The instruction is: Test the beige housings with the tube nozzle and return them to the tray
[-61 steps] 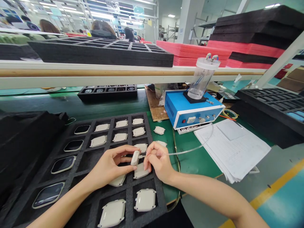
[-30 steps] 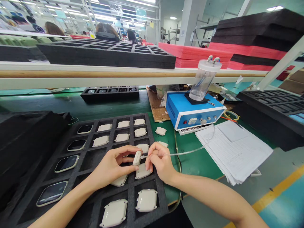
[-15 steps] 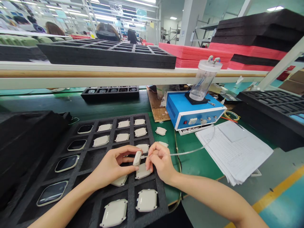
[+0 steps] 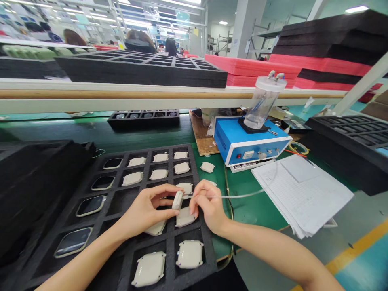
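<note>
My left hand (image 4: 151, 210) pinches a cream watch case (image 4: 178, 200) on edge between thumb and fingers, above a black foam tray (image 4: 198, 242). Held in my right hand (image 4: 209, 206) is the end of a thin clear tube (image 4: 242, 196), whose tip meets or nearly meets the case's side. That tube runs back to a blue machine (image 4: 253, 141). Cream watch cases (image 4: 190, 254) lie back-up in the tray's right columns. Down its left column sit several watches with dark screens (image 4: 91, 205). My fingers hide the exact contact point and part of the tray.
Behind the tray, another cream case (image 4: 207, 167) lies on the green mat. A clear cylinder (image 4: 262, 105) stands on the machine. Papers (image 4: 303, 190) are at the right, stacked black foam (image 4: 39, 202) at the left. A shelf edge (image 4: 182, 95) crosses above the bench.
The whole view has shifted slightly, so things sit a little farther right. Both hands keep the same grip on the watch case and the tube.
</note>
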`<action>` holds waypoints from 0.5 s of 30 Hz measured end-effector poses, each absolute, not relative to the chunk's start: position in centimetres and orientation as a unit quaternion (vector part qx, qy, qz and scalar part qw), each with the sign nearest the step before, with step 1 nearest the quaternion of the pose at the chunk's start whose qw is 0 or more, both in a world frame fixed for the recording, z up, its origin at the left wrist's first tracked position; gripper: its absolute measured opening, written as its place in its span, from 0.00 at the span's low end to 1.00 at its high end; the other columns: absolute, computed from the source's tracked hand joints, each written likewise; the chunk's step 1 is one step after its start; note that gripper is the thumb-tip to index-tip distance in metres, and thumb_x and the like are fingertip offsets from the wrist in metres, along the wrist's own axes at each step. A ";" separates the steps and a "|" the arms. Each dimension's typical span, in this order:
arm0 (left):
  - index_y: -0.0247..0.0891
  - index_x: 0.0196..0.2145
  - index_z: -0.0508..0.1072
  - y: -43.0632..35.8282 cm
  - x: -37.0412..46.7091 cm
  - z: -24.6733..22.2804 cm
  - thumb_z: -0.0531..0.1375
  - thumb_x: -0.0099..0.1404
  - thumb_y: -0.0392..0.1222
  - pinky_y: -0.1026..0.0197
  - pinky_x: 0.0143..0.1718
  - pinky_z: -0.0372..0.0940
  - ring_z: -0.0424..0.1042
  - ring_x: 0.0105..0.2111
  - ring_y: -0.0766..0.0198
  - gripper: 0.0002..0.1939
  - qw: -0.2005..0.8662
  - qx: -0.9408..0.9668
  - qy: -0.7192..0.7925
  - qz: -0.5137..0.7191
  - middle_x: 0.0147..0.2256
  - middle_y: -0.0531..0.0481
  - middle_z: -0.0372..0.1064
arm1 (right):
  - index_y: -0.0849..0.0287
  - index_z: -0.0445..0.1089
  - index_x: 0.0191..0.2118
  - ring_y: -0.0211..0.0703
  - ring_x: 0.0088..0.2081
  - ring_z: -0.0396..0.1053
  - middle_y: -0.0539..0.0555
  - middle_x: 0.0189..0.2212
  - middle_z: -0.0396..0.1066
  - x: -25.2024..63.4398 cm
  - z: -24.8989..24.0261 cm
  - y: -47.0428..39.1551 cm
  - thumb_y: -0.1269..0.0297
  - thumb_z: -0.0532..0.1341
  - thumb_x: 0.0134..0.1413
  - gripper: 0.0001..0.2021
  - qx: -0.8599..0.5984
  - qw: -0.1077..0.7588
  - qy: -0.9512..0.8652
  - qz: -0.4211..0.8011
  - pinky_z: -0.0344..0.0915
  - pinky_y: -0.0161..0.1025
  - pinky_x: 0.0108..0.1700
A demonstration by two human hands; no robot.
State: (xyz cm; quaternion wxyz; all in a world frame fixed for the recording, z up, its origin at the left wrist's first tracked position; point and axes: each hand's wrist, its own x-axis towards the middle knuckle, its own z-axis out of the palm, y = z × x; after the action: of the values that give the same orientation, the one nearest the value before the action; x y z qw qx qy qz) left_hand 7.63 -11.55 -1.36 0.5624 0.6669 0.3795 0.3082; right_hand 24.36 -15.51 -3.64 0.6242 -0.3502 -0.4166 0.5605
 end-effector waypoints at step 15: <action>0.34 0.30 0.75 -7.5 -0.8 1.1 0.62 0.51 0.49 0.60 0.31 0.64 0.71 0.27 0.58 0.14 0.324 0.709 0.567 0.267 0.24 0.49 0.74 | 0.58 0.58 0.25 0.31 0.12 0.55 0.44 0.12 0.65 24.8 -4.0 -15.6 0.72 0.54 0.46 0.04 -0.343 0.599 -0.454 0.564 0.51 0.30 0.16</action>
State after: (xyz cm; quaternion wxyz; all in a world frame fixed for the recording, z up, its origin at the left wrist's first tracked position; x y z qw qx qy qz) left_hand -0.80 -7.48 1.15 0.3235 0.7093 0.5665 0.2668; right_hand 24.77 -15.61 -4.02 0.5985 -0.3430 -0.4542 0.5638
